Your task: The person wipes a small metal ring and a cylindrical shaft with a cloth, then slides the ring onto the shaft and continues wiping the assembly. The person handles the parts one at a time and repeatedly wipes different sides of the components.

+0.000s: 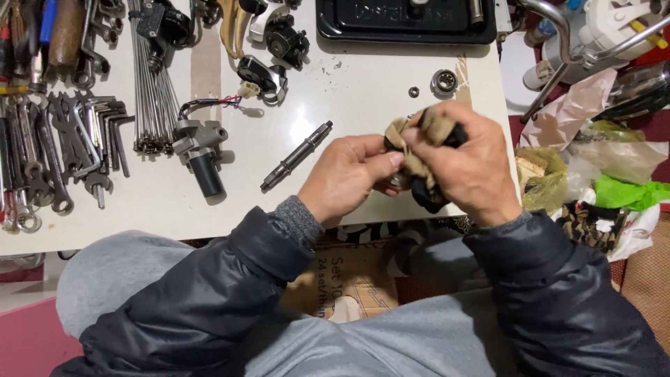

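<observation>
Looking down, I've got both hands bunched over the near right part of the white table (391, 84), close to its front edge. My left hand (349, 174) is curled, thumb and fingers pinching a small dark part that's mostly hidden, can't tell what it is. My right hand (469, 162) is closed round a tan-and-black rag (419, 150), wrapped over that same part, so the rag sits between the two hands just above the tabletop. Open room: bare white patch right ahead of the hands, up to the black tray (405, 21) at the far edge; table's right edge is just beside my right hand, w/ crumpled plastic bags (607, 167) piled beyond it. Count, approx: 1 steel shaft (296, 156) lying diagonal just left of my left hand, not touching; 1 bearing (444, 82) and 1 small washer (414, 91) near the far right corner; 1 grey switch housing w/ black grip (200, 150) further left; 1 bundle of spokes (155, 84); hex keys and wrenches (63, 146) crowd the left edge, too many to count.
</observation>
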